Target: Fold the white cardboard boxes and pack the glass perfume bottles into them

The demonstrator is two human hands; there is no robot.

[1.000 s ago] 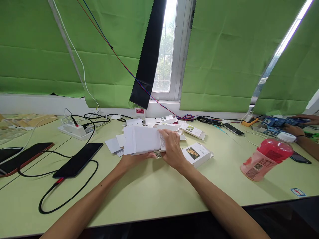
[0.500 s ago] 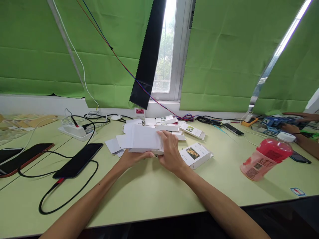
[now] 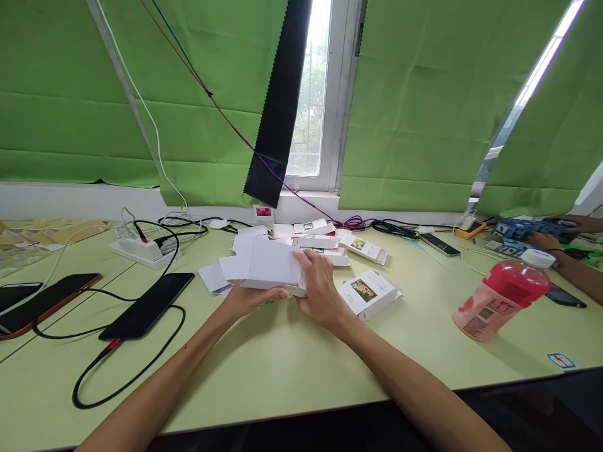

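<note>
Right hand (image 3: 319, 289) grasping the white flat carton (image 3: 269, 267) at its right end, left hand (image 3: 249, 297) gripping it from beneath, carton at table (image 3: 292, 364) centre, printed box (image 3: 368, 293) at 3 o'clock, black phone (image 3: 148, 304) at 9 o'clock, red bottle (image 3: 502, 299) far at 3 o'clock.

Green curtains (image 3: 424, 113) cover the wall above a pale green table (image 3: 292, 370), parted at a white-framed window (image 3: 313, 94) where daylight and foliage show. A black cloth strip (image 3: 277, 100) hangs across the gap; a white sill (image 3: 70, 198) runs along the table's far edge.
</note>
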